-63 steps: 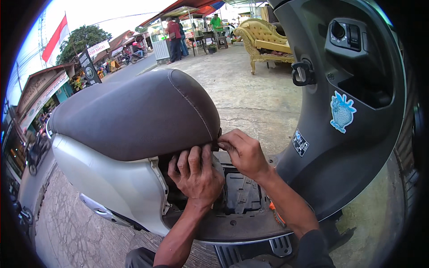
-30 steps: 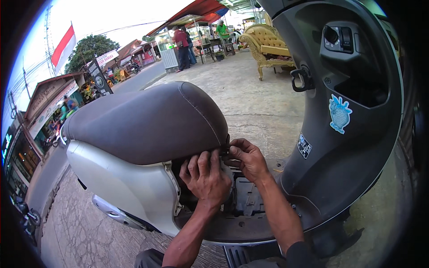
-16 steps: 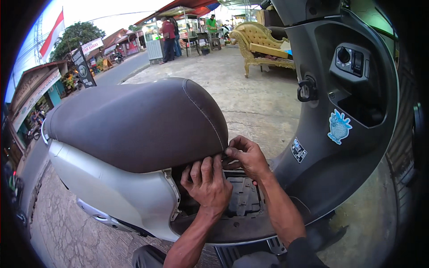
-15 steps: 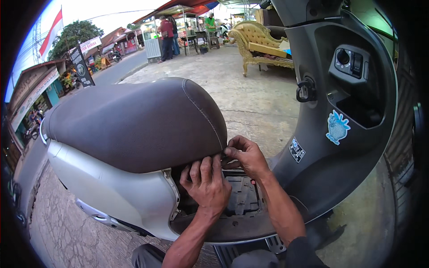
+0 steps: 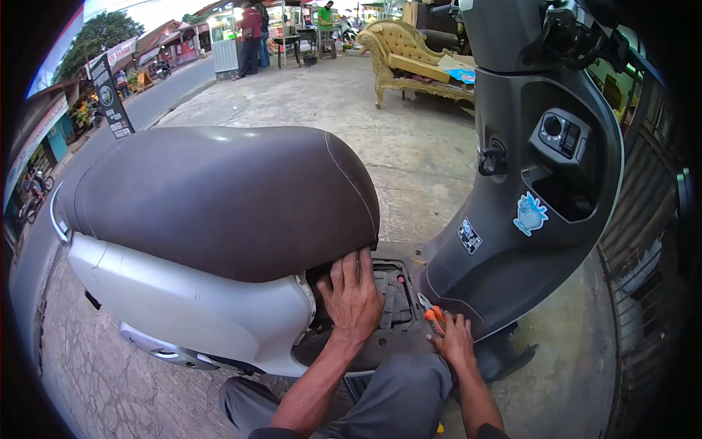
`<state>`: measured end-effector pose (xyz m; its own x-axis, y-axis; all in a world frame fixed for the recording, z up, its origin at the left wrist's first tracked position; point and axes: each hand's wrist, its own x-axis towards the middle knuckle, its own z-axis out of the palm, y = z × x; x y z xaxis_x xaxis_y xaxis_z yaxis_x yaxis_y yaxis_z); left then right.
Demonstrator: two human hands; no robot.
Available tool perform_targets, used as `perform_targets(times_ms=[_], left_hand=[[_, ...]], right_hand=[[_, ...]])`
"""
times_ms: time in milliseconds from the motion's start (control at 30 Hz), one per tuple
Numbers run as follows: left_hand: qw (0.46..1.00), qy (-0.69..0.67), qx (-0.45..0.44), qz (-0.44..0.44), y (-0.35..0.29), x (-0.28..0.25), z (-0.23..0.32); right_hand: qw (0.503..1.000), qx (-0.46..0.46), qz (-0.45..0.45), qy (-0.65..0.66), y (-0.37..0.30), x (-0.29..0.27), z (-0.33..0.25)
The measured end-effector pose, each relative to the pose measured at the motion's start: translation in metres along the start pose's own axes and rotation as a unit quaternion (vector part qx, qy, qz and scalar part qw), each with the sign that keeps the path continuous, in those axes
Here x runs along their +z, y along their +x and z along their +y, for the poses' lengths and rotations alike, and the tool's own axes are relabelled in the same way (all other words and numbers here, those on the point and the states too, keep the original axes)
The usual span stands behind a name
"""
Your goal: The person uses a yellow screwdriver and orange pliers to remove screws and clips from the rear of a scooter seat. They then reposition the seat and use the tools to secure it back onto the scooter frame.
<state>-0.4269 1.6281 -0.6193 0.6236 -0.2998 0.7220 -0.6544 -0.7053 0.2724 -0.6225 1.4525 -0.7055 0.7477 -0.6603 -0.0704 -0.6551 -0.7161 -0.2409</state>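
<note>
Scooter (image 5: 219,293) fills the view, its brown seat (image 5: 219,197) running left to right. Left hand (image 5: 355,293) presses flat and spread against the dark panel (image 5: 395,293) under the seat's front edge. Right hand (image 5: 453,340), lower and rightward on the footboard, closes on an orange-handled tool (image 5: 434,316). Pale blue sticker (image 5: 530,214) and small black-and-white square label (image 5: 469,235) mark the leg shield.

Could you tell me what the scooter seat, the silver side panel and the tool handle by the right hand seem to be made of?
The seat looks like brown vinyl or leatherette: smooth, faintly glossy, with a stitched seam. The side panel seems to be painted plastic, glossy silver with soft reflections, though painted metal cannot be ruled out. The tool handle at the right hand appears to be orange plastic or rubber grip; it is too small to tell which.
</note>
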Motion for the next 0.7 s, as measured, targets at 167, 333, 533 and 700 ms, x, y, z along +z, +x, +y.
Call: perform_targets(times_ms=[167,333,533,700], left_hand=[[0.999,-0.024,0.017,0.013,-0.002,0.004,-0.007],[0.998,-0.055,0.029,0.015,0.000,0.006,-0.006],[0.998,-0.037,0.036,0.048,-0.001,0.011,-0.013],[0.996,-0.009,0.047,0.075,0.000,0.014,-0.014]], right_hand=[[0.998,0.022,-0.048,-0.040,0.018,-0.001,0.005],[0.993,0.035,-0.096,-0.052,0.050,0.006,0.022],[0.822,0.093,-0.173,0.535,0.037,-0.046,-0.020],[0.730,0.013,-0.202,0.653,0.028,-0.074,-0.074]])
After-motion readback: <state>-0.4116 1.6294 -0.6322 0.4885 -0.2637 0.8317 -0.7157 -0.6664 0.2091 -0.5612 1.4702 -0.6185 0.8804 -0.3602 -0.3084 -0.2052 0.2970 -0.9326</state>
